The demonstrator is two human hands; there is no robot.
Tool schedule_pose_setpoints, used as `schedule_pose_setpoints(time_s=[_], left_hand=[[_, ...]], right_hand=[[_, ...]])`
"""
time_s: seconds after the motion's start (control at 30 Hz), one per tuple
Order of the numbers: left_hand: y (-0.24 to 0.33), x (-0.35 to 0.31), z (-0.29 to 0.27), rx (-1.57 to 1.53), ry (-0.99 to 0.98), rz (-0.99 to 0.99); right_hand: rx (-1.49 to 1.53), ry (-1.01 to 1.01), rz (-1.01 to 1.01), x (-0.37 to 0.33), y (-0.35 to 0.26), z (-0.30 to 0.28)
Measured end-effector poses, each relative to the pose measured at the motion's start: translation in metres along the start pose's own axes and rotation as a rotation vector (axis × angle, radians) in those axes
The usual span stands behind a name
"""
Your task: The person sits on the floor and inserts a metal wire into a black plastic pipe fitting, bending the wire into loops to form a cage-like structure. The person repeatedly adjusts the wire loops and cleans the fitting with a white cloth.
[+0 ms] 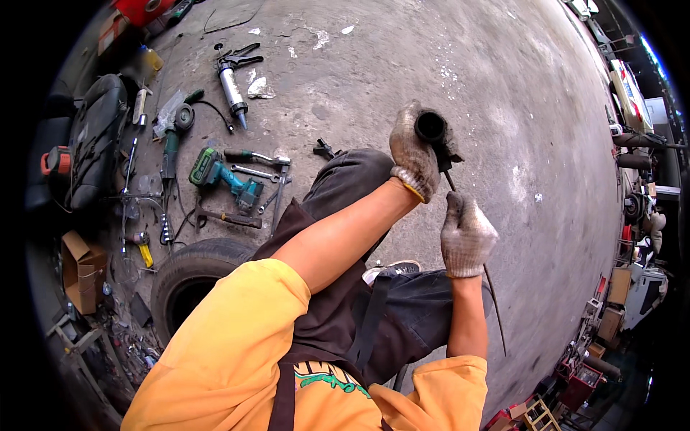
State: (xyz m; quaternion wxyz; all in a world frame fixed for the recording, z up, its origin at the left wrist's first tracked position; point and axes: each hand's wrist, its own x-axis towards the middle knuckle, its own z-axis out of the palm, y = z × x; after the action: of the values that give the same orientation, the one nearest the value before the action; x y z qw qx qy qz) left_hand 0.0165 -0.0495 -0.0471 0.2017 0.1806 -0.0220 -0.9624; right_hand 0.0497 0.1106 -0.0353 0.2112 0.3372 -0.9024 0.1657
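My left hand [415, 152], in a dirty knit work glove, is closed round a dark, grimy part [450, 147] with a round tube-like opening facing up. Its exact kind I cannot make out. A thin dark metal rod [496, 305] passes through my right hand [466, 235], gloved the same way and closed on it. The rod's upper end reaches the underside of the dark part; whether it enters it is hidden. Its lower end sticks out past my right wrist. Both hands are held in front of my knees, the left one farther away.
Tools lie on the concrete floor at left: a caulking gun [231, 90], cordless impact wrench [224, 179], angle grinder [172, 140], hammer [230, 217] and ratchet [259, 156]. A tyre [169, 287] lies by my left side. Shelves and boxes [611, 323] line the right edge.
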Motion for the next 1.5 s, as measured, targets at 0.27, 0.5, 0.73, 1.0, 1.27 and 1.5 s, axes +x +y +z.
schedule_pose_setpoints(time_s=[0.27, 0.5, 0.73, 1.0, 1.27, 1.5], left_hand=[[0.020, -0.003, 0.002, -0.018, -0.022, 0.048], [0.031, -0.010, -0.001, -0.114, -0.291, -0.138], [0.030, -0.004, -0.008, -0.148, -0.315, -0.128], [0.027, -0.006, -0.002, -0.141, -0.150, -0.042], [0.011, -0.012, -0.003, -0.076, -0.035, 0.002], [0.011, -0.015, -0.005, -0.088, -0.092, -0.056]], right_hand=[[-0.036, -0.020, 0.007, -0.008, -0.014, -0.012], [0.087, 0.038, -0.053, 0.000, -0.010, -0.008], [0.071, 0.006, -0.056, 0.002, -0.009, -0.002], [0.067, 0.024, -0.062, 0.004, -0.014, 0.003], [0.049, -0.068, 0.017, 0.010, -0.023, 0.000], [0.104, -0.067, 0.030, 0.006, -0.020, -0.003]])
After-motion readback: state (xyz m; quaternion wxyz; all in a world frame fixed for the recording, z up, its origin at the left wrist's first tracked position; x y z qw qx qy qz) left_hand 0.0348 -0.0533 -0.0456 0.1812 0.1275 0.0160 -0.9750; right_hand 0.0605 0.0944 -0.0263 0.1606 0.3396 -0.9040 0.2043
